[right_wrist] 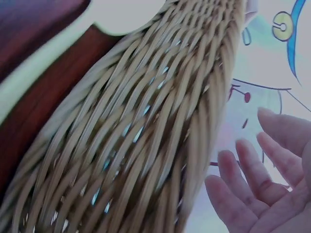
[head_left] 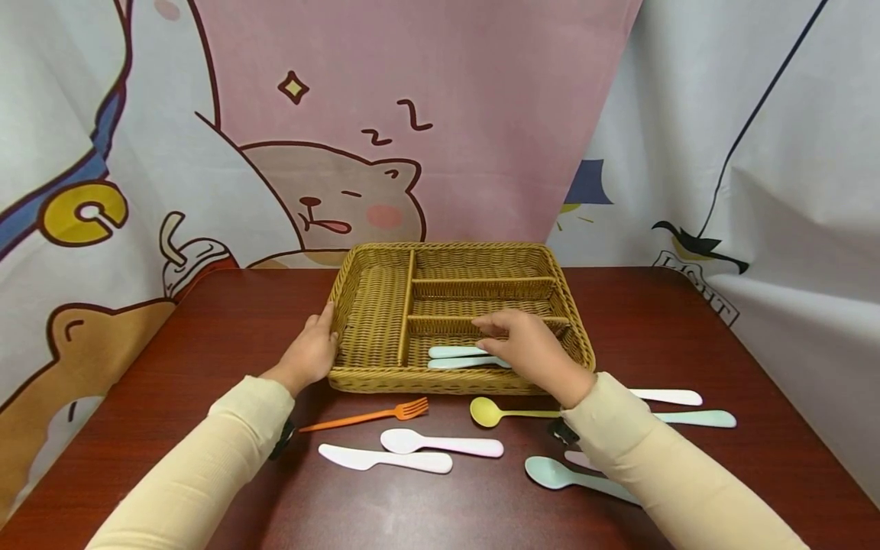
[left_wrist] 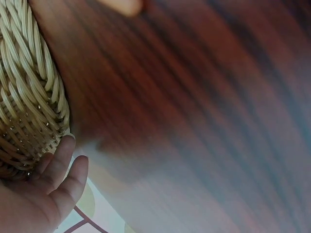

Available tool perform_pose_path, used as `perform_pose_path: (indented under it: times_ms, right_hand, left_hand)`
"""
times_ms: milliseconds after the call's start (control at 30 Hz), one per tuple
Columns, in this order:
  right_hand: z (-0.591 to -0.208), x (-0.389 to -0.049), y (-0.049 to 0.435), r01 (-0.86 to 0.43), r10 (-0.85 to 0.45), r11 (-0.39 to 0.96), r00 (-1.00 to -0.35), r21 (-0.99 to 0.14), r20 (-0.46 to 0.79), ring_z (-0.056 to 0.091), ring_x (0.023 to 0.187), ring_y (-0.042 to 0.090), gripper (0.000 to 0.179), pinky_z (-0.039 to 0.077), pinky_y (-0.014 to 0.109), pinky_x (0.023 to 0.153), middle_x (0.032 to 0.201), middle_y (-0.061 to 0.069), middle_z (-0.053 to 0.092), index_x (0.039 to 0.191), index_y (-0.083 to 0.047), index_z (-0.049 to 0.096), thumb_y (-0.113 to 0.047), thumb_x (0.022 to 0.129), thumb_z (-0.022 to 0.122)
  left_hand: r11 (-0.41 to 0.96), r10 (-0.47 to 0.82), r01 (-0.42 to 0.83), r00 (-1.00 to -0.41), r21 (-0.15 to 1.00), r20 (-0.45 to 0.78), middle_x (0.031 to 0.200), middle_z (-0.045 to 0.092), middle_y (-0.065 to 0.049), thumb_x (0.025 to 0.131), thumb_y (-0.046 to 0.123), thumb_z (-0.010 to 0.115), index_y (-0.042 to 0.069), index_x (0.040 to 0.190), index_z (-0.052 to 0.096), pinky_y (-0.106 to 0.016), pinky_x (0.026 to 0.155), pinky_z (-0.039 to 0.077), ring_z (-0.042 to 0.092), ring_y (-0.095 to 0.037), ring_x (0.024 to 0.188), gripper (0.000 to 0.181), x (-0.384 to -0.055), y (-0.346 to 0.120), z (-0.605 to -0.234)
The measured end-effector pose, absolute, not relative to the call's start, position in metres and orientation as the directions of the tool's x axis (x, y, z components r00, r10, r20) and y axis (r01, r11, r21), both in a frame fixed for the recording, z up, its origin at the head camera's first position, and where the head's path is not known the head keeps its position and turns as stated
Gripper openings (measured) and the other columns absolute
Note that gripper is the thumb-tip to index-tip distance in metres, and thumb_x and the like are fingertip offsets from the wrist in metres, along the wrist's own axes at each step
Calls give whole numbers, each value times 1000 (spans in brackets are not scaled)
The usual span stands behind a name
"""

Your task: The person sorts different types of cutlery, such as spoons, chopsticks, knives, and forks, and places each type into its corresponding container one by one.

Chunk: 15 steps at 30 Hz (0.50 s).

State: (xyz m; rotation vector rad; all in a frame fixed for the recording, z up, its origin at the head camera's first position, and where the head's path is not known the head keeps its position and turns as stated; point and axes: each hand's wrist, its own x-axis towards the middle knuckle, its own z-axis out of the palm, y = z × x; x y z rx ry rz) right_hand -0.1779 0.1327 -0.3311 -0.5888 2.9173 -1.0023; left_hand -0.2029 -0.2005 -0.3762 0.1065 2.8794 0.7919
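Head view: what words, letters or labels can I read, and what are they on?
"Z": the pink backdrop, above the drawn sleeping bear.
"Z": same backdrop, smaller, lower left of the first.
"LIGHT": the printed scroll at right; its middle is creased, the G unclear.
No lettering shows on the basket or cutlery.

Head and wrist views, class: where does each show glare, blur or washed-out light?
Head view: mostly sharp, a pale sheen on the table near the bottom edge; left wrist: whitish haze low in the picture, the table's streaks soft, the basket crisper; right wrist: the spoon soft and pale, the curtain washed out.
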Motion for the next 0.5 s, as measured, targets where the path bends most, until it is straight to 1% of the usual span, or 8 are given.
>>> perform_pose_path:
  times_ms: [133,267,367,500]
  right_hand:
    - [-330,-171,126,-374,-320,697,-926,-612,201,56,120,32,36,46,47,97,123,12,65,122,-8,69,-15,87,73]
    - [-327,-163,118,-411,-316,653,-911,-636,265,57,119,32,35,45,47,97,119,12,66,118,-6,70,-13,84,75]
    - [-326,-158,112,-437,-323,633,-899,-639,295,61,111,29,34,49,44,90,118,11,67,116,-5,71,-13,83,76]
    - [-325,-152,105,-429,-322,620,-903,-657,286,63,103,26,33,52,41,81,118,9,67,116,-8,71,-15,85,75]
  left_hand:
    - [860,108,36,-988,508,-114,146,21,-33,105,12,29,0,154,-2,-55,104,34,37,-44,131,59,-203,-200,-376]
    - [861,111,42,-988,506,-106,145,22,-34,105,11,29,-1,154,-1,-55,105,33,38,-44,130,59,-203,-201,-376]
    - [860,113,39,-987,510,-116,147,21,-33,105,11,29,0,154,-2,-55,105,34,37,-44,131,59,-203,-200,-375]
    - [856,115,32,-985,516,-130,149,17,-33,106,12,28,1,154,-4,-55,104,34,37,-44,132,59,-203,-200,-375]
